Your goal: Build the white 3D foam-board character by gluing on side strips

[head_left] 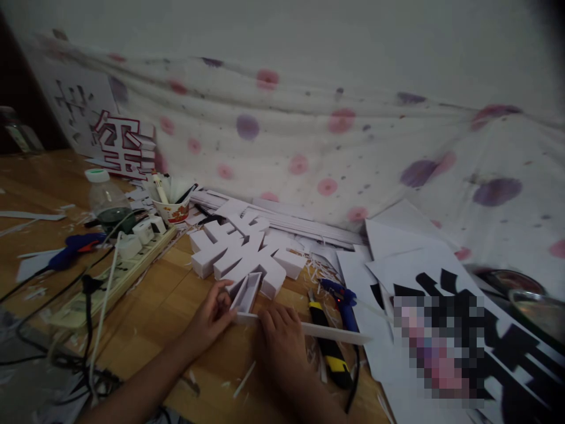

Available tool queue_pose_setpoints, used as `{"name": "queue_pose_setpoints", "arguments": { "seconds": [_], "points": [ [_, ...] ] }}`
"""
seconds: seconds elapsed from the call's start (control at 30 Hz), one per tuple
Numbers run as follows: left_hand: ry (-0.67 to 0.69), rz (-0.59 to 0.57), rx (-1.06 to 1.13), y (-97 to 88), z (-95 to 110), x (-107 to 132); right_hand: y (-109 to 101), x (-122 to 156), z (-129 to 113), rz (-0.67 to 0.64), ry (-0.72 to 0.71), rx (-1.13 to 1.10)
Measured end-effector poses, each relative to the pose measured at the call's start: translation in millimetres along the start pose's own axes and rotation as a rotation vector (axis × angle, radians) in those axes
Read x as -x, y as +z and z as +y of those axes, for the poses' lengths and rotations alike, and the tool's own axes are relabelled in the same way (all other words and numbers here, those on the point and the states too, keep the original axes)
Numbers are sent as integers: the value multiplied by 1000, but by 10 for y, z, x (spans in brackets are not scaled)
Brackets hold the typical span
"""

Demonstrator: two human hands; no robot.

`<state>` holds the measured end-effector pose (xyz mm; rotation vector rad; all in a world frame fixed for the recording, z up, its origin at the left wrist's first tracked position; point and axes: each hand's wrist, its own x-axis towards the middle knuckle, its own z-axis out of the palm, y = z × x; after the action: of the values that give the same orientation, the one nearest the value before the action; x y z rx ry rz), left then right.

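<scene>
wooden table | foam character | power strip | utility knife | paper sheets

A: The table?
B: Wood, smooth, faintly shiny. The block letter and the strip look like matt white board.
A: And behind?
B: Soft spotted cloth; matt paper sheets; a glossy plastic knife.

Dim room, light src unclear. Far cloth brightest; near table murky, left hand & right hand dark, soft-edged. Slight blur thru-out, corners darken, esp. top right. Mosaic patch near right.
</scene>
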<state>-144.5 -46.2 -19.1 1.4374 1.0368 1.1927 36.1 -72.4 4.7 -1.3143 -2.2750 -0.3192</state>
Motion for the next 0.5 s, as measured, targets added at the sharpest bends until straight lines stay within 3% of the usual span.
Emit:
{"name": "queue_pose_setpoints", "arguments": {
  "seconds": [0.1,0.5],
  "points": [
    [79,1,-107,4,-6,6,3,2,4,-3,3,-2],
    [33,53,-157,64,41,11,-11,5,0,-7,-2,9]
  ]
}}
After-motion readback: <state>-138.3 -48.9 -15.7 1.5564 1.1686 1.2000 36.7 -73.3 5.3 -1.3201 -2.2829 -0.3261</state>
